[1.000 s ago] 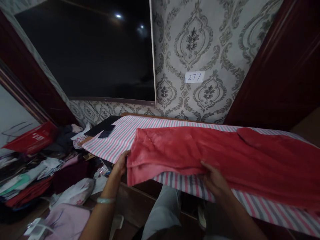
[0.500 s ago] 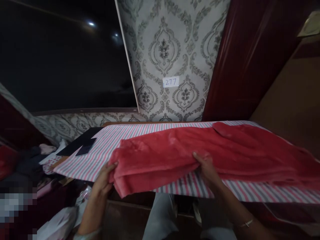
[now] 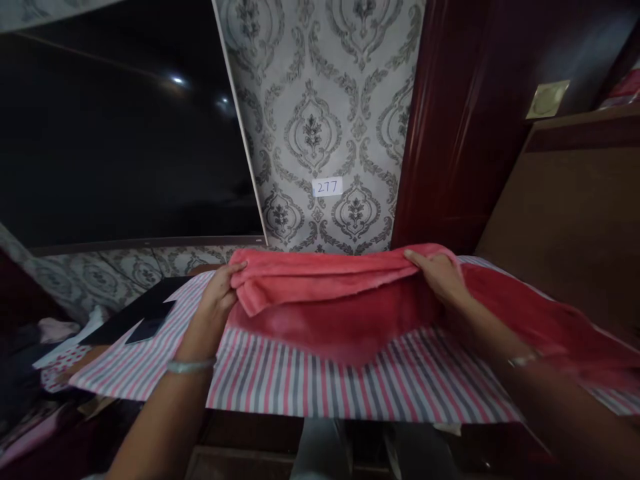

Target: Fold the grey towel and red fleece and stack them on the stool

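Between my hands a soft red fleece cloth (image 3: 325, 283) is held up by its two ends, folded over in layers. It hides whether it is a garment or a blanket. My left hand (image 3: 223, 287) pinches its left end, thumb on top. On the right, my right hand (image 3: 437, 270) grips the upper edge with the thumb along it. The lower fold of the fleece hangs down to the striped cover (image 3: 300, 383). More of the red fleece spreads out to the right, beyond my right forearm.
A dark phone-like slab (image 3: 150, 323) lies at the left of the cover, beside a black flat panel (image 3: 127, 310). A large dark screen (image 3: 125, 133) hangs on the wall. Piled clothes (image 3: 23, 360) are at the far left. A brown cabinet or box (image 3: 575, 220) stands at the right.
Both hands have raised the left part of the fleece and carried it away from me, toward the wall. The front striped area is now uncovered. The view has shifted slightly.
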Demonstrator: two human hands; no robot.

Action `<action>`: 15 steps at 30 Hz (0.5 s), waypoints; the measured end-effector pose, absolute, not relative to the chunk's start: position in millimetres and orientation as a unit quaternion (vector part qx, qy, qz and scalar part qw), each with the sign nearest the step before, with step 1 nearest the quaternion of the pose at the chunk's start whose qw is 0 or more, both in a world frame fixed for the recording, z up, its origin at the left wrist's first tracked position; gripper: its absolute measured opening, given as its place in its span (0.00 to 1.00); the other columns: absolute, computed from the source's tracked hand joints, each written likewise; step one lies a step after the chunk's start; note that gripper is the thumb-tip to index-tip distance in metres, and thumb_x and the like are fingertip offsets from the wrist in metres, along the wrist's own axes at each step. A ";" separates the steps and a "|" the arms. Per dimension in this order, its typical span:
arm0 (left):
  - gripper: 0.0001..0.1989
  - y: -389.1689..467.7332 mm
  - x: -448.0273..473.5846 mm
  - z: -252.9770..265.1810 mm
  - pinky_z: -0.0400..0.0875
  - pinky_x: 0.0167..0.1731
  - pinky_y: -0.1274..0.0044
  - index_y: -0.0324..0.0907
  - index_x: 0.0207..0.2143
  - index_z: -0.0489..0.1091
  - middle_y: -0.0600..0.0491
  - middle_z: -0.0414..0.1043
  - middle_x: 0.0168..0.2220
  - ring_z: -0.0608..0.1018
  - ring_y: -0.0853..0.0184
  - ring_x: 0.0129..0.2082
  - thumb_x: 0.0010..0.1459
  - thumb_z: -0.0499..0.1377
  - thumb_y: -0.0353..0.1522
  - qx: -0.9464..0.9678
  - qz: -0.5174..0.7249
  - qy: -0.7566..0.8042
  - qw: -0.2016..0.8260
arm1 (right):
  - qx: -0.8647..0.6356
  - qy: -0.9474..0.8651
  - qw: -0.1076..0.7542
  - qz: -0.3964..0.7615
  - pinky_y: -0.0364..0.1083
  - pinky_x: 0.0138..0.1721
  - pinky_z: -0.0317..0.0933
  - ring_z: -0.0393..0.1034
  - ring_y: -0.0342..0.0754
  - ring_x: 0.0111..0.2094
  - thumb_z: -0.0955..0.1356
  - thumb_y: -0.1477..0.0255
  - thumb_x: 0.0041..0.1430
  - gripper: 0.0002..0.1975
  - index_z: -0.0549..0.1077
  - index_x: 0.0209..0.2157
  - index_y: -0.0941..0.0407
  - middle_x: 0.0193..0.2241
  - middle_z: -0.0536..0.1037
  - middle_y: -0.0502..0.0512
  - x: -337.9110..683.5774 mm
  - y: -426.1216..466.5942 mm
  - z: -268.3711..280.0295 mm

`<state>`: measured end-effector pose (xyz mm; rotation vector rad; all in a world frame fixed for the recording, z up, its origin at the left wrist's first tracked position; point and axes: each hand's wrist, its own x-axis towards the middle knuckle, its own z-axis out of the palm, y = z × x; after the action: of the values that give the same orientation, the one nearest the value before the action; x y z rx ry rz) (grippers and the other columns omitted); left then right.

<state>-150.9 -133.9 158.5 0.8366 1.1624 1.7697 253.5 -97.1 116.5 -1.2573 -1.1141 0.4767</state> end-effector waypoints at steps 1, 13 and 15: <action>0.10 -119.3 -150.6 166.6 0.81 0.36 0.74 0.38 0.31 0.72 0.49 0.78 0.29 0.82 0.59 0.35 0.43 0.64 0.22 0.335 0.701 0.456 0.434 | -0.544 -0.495 0.653 0.181 0.44 0.22 0.52 0.53 0.41 0.19 0.75 0.62 0.44 0.24 0.57 0.13 0.52 0.12 0.56 0.42 252.8 -83.3 125.5; 0.16 -110.6 -211.3 104.5 0.78 0.27 0.77 0.34 0.33 0.73 0.47 0.78 0.27 0.81 0.62 0.27 0.36 0.63 0.18 0.345 0.587 0.511 0.526 | -0.486 -0.350 0.594 0.536 0.44 0.19 0.63 0.64 0.45 0.17 0.79 0.65 0.42 0.15 0.71 0.23 0.55 0.16 0.70 0.46 203.0 -101.4 29.4; 0.18 -125.4 -224.0 62.6 0.78 0.29 0.76 0.34 0.33 0.73 0.47 0.78 0.28 0.81 0.62 0.28 0.35 0.65 0.17 0.314 0.544 0.546 0.554 | -0.501 -0.295 0.539 0.610 0.45 0.15 0.63 0.66 0.47 0.15 0.79 0.70 0.39 0.14 0.73 0.24 0.57 0.18 0.75 0.51 192.3 -116.4 -16.1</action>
<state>-224.0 -125.4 62.6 0.7419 1.2915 1.2865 192.3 -116.4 -16.1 -1.1922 -0.7020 1.4499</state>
